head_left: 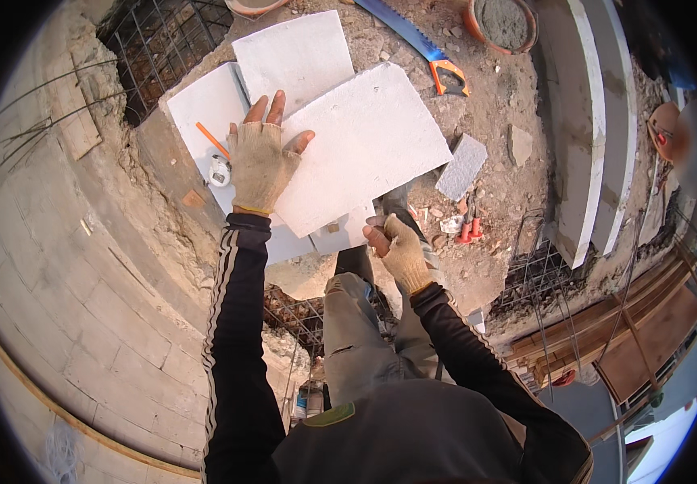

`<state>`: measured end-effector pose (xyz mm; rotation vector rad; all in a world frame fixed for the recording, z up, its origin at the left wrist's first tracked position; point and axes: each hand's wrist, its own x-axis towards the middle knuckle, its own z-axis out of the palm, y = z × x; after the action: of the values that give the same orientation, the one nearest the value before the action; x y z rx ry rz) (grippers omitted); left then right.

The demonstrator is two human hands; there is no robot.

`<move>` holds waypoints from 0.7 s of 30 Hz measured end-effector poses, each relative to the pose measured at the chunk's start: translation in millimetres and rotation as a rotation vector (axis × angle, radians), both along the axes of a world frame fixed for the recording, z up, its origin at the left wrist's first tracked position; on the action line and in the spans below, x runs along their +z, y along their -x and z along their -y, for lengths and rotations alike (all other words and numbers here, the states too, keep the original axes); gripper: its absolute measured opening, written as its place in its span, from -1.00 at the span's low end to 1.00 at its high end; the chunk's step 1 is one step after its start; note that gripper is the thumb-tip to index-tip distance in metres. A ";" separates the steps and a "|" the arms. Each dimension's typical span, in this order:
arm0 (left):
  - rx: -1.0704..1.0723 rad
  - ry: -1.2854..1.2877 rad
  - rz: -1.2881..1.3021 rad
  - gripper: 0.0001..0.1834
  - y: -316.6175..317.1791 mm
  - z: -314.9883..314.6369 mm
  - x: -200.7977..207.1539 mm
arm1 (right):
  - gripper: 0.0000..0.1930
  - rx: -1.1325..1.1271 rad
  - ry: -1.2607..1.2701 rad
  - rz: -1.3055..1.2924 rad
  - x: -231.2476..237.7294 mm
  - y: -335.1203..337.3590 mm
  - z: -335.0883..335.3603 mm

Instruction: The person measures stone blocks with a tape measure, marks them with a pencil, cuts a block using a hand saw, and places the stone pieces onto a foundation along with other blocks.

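A large white lightweight concrete block (365, 145) lies at an angle over other white blocks (292, 56). My left hand (264, 161), in a fingerless beige glove, rests with fingers apart across the block's left edge. Beside its wrist are a white tape measure (219, 171) and an orange pencil (213, 139) on a lower block (203, 105). My right hand (403, 254), gloved the same way, is just below the big block's near edge. Its thumb and fingers are drawn together; whatever lies between them is hidden.
A handsaw (413, 36) with an orange handle lies beyond the blocks, near a tub of mortar (503, 24). At right are a small block piece (461, 167), red-handled pliers (468, 228) and upright long slabs (578, 121). Rebar-filled pits (163, 48) border the rubble.
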<state>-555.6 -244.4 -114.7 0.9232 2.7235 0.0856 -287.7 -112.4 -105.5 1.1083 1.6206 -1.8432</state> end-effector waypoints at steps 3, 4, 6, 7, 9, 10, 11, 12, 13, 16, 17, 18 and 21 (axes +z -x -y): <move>0.583 -0.382 0.084 -0.13 -40.3 39.6 13.8 | -0.62 -0.618 -0.325 -0.084 -15.7 9.0 -96.8; 0.733 -0.591 0.217 -0.13 -56.0 46.0 9.6 | -0.50 -0.623 -0.386 -0.182 -28.6 22.7 -127.2; 1.016 -1.002 0.480 -0.14 -86.7 54.1 -8.3 | -0.25 -0.336 -0.314 -0.109 -51.2 63.1 -162.8; 1.070 -1.029 0.506 -0.16 -95.3 52.1 -15.2 | -0.17 -0.188 -0.174 -0.075 -63.8 82.5 -172.8; 1.165 -1.106 0.554 -0.19 -94.8 41.0 -28.7 | -0.02 -0.046 0.005 -0.019 -80.4 95.2 -180.6; 1.147 -1.115 0.587 -0.20 -89.6 41.0 -29.3 | 0.05 -0.054 0.047 0.006 -100.6 84.8 -180.6; 1.133 -1.116 0.611 -0.21 -88.7 44.6 -25.4 | 0.10 -0.071 0.077 0.006 -109.4 78.7 -177.4; 1.119 -1.121 0.635 -0.22 -86.2 46.4 -24.2 | 0.14 -0.088 0.104 0.005 -116.1 73.2 -174.8; 1.120 -1.041 0.655 -0.24 -78.3 57.4 -30.1 | 0.19 -0.103 0.136 0.001 -122.8 69.3 -171.2; 0.995 -0.943 0.659 -0.21 -35.5 52.6 -17.2 | 0.18 -0.224 0.221 -0.020 -103.4 74.2 -150.6; 0.958 -0.963 0.676 -0.18 -20.4 38.9 -6.1 | 0.17 -0.255 0.237 -0.028 -98.6 76.7 -150.6; 0.932 -0.874 0.618 -0.18 -12.2 38.7 -6.5 | 0.17 -0.282 0.261 -0.036 -93.6 80.7 -148.0; 0.828 -0.721 0.539 -0.16 9.9 32.8 -16.0 | 0.13 -0.240 0.216 -0.105 -101.3 84.7 -155.6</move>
<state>-565.6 -277.1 -130.7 -0.1846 2.3391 1.3056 -372.4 43.2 -206.8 1.1677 1.3486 -2.2049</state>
